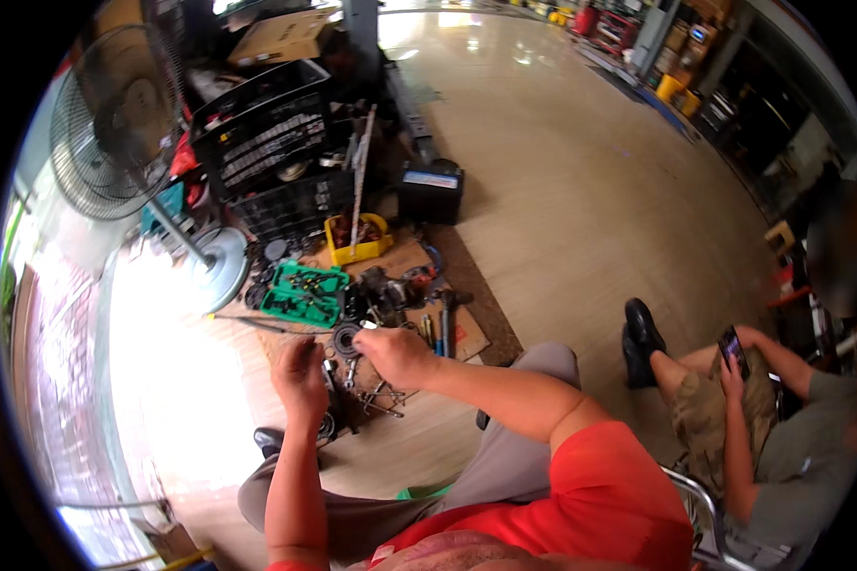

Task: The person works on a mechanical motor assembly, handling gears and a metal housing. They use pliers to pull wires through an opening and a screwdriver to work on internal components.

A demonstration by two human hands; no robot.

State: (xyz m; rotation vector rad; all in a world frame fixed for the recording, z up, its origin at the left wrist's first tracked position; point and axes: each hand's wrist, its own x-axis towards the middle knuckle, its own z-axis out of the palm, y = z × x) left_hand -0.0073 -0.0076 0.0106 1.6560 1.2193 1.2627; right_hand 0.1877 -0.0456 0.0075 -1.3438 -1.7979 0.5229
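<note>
My left hand point(300, 377) is closed in front of me, and its fingertips look dark. What it grips, if anything, is too small to make out. To its right, my right hand point(397, 358) is also closed, fingers pressed together and pointing left toward it. A small pale bit shows at its fingertips, too blurred to name. Right beside those fingertips appears a dark round ring-shaped metal part point(346, 340); whether the hand touches it I cannot tell. Below and between the hands lie wrenches point(351, 374) and a cluster of thin metal tools point(383, 400).
Past my hands are a green tool case point(305, 294), a hammer point(447, 322) and a yellow bin point(358, 240). Farther off stand a black battery point(430, 194), black crates point(267, 133) and a pedestal fan point(114, 124). A seated person point(781, 428) at right holds a phone point(731, 349).
</note>
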